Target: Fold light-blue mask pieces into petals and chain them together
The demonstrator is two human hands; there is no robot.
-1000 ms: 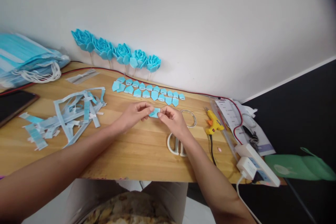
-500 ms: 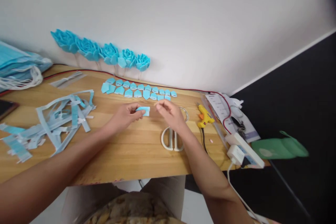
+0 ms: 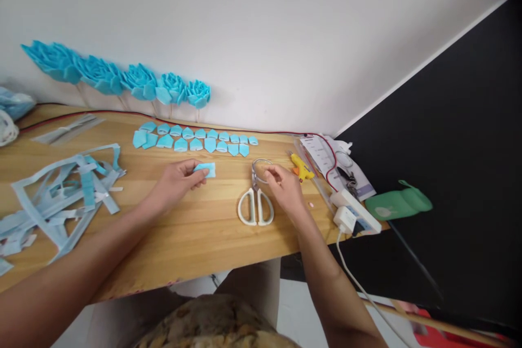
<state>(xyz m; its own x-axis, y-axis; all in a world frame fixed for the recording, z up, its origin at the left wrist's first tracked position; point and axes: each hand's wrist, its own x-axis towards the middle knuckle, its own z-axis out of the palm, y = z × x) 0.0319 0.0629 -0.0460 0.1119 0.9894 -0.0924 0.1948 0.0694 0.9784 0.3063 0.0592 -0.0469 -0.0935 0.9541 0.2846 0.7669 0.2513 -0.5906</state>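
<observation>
A small light-blue piece of folded fabric (image 3: 207,169) is pinched between the thumb and fingers of my left hand (image 3: 179,178), just above the wooden table. My right hand (image 3: 284,187) is held with thumb and fingertips together, at the edge of a thin round ring (image 3: 261,162). I cannot make out whether anything is between those fingertips. White-handled scissors (image 3: 255,209) lie left of the right hand, blades away from me. Beyond it rests a yellow glue gun (image 3: 302,167). Two rows of pointed blue petals (image 3: 196,144) lie behind the hands.
Blue fabric flowers (image 3: 140,81) on thin stems lean on the wall. Cut mask strips (image 3: 67,201) are heaped at left. A power strip (image 3: 359,211) with a white plug, papers (image 3: 318,147) and a green pouch (image 3: 398,202) are at right. A red-black cable runs behind.
My right hand has moved right, away from the blue piece and off the scissors' handles, towards the glue gun. My left hand still holds the piece. The view has shifted right.
</observation>
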